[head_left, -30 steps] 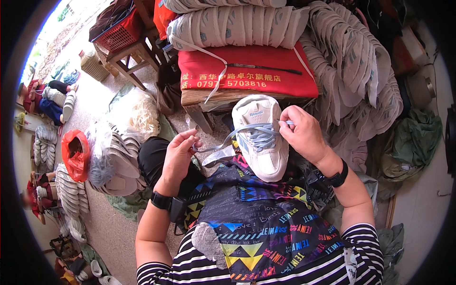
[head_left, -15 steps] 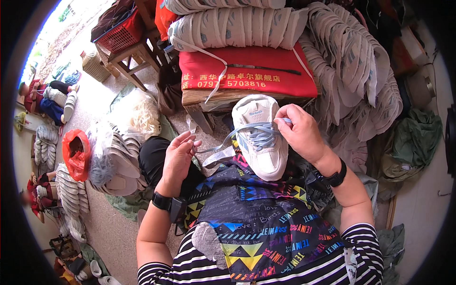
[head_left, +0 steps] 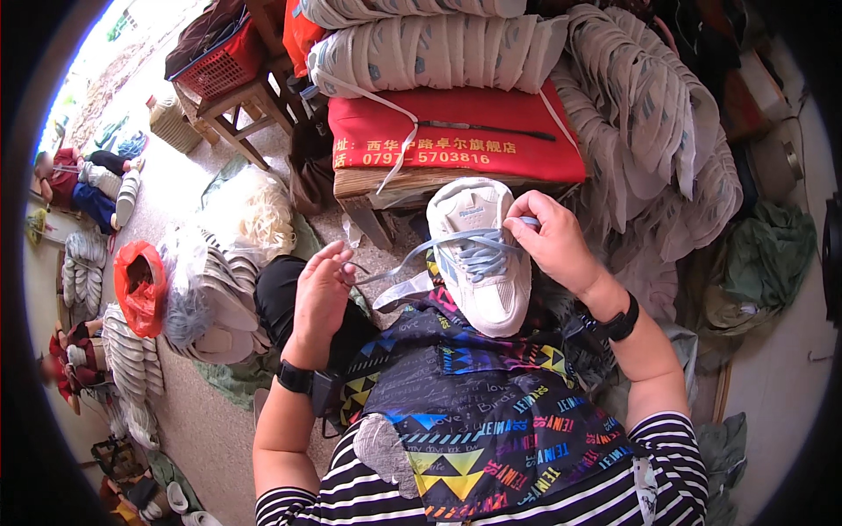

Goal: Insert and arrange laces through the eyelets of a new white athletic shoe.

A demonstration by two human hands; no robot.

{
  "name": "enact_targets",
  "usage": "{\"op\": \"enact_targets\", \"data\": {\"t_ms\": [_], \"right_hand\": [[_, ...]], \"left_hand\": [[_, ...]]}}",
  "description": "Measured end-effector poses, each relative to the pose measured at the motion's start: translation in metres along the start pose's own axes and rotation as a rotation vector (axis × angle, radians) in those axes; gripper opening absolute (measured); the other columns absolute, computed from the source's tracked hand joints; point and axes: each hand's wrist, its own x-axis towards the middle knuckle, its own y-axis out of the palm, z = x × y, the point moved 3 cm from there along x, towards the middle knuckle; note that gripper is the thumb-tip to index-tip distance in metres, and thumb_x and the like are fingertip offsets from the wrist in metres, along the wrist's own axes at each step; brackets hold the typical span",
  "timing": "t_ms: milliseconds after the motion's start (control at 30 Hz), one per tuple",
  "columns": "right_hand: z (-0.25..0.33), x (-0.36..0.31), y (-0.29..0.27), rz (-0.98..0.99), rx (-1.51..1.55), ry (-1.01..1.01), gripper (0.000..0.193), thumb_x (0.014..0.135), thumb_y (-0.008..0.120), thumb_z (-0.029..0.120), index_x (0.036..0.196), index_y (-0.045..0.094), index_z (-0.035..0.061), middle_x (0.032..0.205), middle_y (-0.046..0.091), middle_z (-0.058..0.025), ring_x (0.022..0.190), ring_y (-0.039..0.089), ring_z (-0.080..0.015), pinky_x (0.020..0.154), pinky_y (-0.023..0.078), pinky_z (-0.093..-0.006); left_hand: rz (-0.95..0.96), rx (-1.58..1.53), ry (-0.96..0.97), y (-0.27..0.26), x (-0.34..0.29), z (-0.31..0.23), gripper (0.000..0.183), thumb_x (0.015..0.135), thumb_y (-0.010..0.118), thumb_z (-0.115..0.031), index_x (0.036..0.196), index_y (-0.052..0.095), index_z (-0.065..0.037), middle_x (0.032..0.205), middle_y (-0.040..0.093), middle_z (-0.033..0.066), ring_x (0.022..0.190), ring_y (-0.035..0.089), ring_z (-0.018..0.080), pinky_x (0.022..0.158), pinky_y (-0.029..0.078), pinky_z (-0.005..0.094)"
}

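Observation:
A white sneaker [head_left: 497,309] rests on my lap over a dark patterned apron [head_left: 491,394], its toe pointing toward me. Pale blue lace [head_left: 405,265] crosses the front of the shoe and stretches from its upper eyelets out to the left. My left hand [head_left: 320,294] pinches the free end of that lace, left of the shoe. At the upper right eyelets, my right hand [head_left: 561,245] is closed with thumb and forefinger together on the lace. Its other fingers are curled in, and the bit of lace between the fingertips is mostly hidden.
Ahead stands a wooden stool [head_left: 368,184] covered with red cloth [head_left: 386,114]; a thin dark tool [head_left: 491,129] lies on it before stacked shoe uppers [head_left: 438,57]. More uppers [head_left: 649,105] hang at right. Soles [head_left: 224,298] and a red bag [head_left: 140,289] sit left. Other people work far left.
My left hand has shifted slightly left and toward me, drawing out a little more lace. My right hand has stayed at the shoe's eyelets.

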Motion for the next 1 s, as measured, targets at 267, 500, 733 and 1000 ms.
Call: {"op": "enact_targets", "data": {"t_ms": [267, 500, 733, 1000], "right_hand": [[0.013, 0.009, -0.014, -0.016, -0.068, -0.128, 0.035, 0.078, 0.070, 0.003, 0.111, 0.059, 0.0046, 0.104, 0.051, -0.0094, 0.093, 0.057, -0.0233, 0.080, 0.049, -0.0327], [0.029, 0.025, -0.023, 0.293, -0.436, -0.430, 0.037, 0.075, 0.072, 0.008, 0.110, 0.059, 0.0101, 0.109, 0.051, -0.0093, 0.097, 0.059, -0.0299, 0.084, 0.050, -0.0399], [0.020, 0.043, -0.026, 0.429, -0.526, -0.464, 0.025, 0.077, 0.072, 0.013, 0.098, 0.059, 0.0107, 0.104, 0.051, -0.0071, 0.095, 0.058, -0.0270, 0.081, 0.046, -0.0409], [0.018, 0.054, -0.024, 0.680, -0.497, -0.311, 0.020, 0.082, 0.070, 0.027, 0.091, 0.065, 0.0098, 0.103, 0.048, -0.0106, 0.103, 0.046, -0.0287, 0.090, 0.040, -0.0381]], "left_hand": [[-0.009, -0.005, 0.081, -0.026, 0.011, -0.046, 0.044, 0.088, 0.046, 0.004, 0.132, 0.046, 0.001, 0.096, 0.053, 0.0033, 0.059, 0.041, 0.0059, 0.048, 0.036, 0.0183], [-0.214, -0.049, 0.348, -0.061, 0.021, -0.089, 0.047, 0.088, 0.044, 0.006, 0.135, 0.044, 0.006, 0.117, 0.055, 0.0136, 0.063, 0.043, 0.0068, 0.050, 0.037, 0.0185], [-0.273, 0.175, 0.455, -0.071, -0.001, -0.094, 0.051, 0.088, 0.039, 0.006, 0.139, 0.041, 0.005, 0.127, 0.051, 0.0178, 0.069, 0.049, 0.0102, 0.058, 0.040, 0.0192], [0.074, 0.544, 0.421, 0.008, -0.024, -0.075, 0.060, 0.091, 0.050, 0.004, 0.147, 0.029, -0.001, 0.139, 0.042, 0.0133, 0.108, 0.064, 0.0228, 0.075, 0.049, 0.0241]]}}
